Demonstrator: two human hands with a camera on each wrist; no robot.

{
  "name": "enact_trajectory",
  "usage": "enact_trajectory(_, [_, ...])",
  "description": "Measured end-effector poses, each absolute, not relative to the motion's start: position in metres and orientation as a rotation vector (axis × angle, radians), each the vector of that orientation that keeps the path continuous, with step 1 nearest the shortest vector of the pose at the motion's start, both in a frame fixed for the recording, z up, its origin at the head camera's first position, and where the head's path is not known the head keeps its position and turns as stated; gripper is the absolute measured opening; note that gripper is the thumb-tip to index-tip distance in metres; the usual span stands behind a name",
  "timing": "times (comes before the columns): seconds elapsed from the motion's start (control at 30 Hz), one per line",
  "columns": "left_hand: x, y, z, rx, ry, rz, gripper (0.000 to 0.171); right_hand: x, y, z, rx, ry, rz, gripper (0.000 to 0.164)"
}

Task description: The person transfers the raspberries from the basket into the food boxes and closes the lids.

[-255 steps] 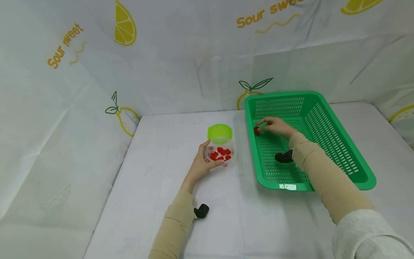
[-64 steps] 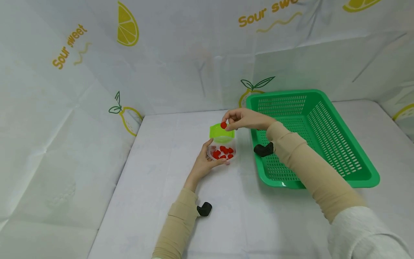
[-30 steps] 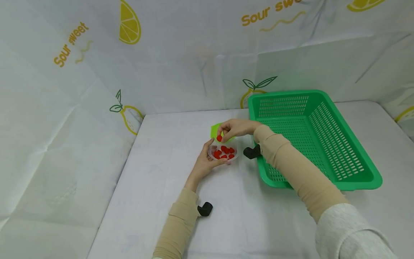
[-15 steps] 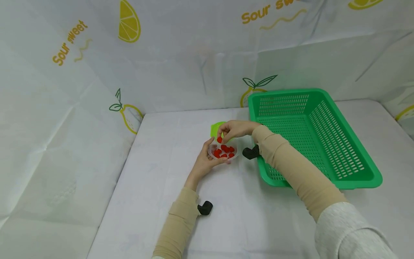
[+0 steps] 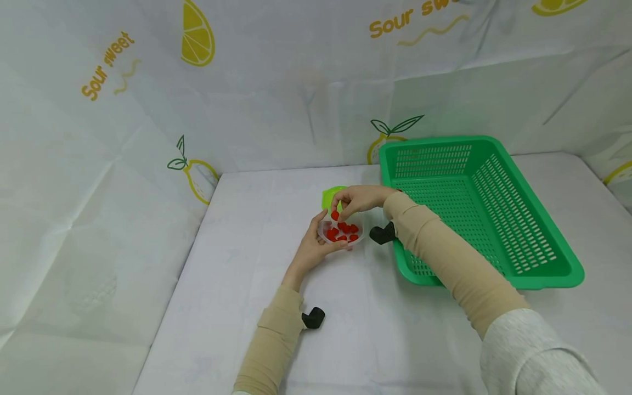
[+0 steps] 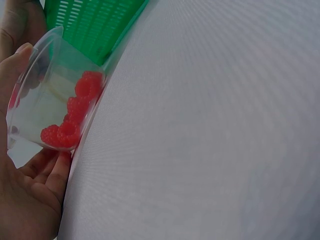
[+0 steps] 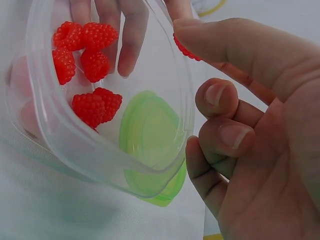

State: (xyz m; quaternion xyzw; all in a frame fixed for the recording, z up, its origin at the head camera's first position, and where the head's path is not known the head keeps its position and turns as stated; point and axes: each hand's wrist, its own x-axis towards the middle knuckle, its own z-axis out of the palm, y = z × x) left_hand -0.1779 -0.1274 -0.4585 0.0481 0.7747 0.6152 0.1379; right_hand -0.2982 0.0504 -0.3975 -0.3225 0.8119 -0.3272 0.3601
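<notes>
My left hand (image 5: 308,249) grips a clear plastic container (image 7: 95,162) from its left side, thumb at the near rim. Several red raspberries (image 7: 95,65) lie on the container's floor. Over the container's far side, my right hand (image 5: 360,198) pinches one raspberry (image 5: 335,215) between thumb and forefinger. The other fingers of that hand are bent, and its thumb covers most of the berry in the right wrist view. Behind the container is a bright green lid (image 5: 329,198), partly hidden by the right hand.
To the right stands a large green slotted basket (image 5: 444,203), with my right forearm crossing its left rim. White cloth (image 5: 247,236) covers the table, and a lemon-printed sheet (image 5: 276,109) hangs behind.
My right hand was in the basket at a raspberry. It has come left with the berry and moved lower over the container. The left hand keeps its grip.
</notes>
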Motion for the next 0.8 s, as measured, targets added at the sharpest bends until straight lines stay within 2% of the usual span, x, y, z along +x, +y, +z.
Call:
enact_trajectory(0.3, [-0.1785, -0.1279, -0.4619, 0.148, 2.222, 1.800, 0.091, -0.2996, 0.0508, -0.4016, -0.864, 2.090, -0.835, 0.023])
enact_trajectory(0.8, [-0.1787, -0.1268, -0.4603, 0.143, 2.265, 1.775, 0.090, -0.2992, 0.0487, -0.3998, -0.842, 2.108, -0.827, 0.028])
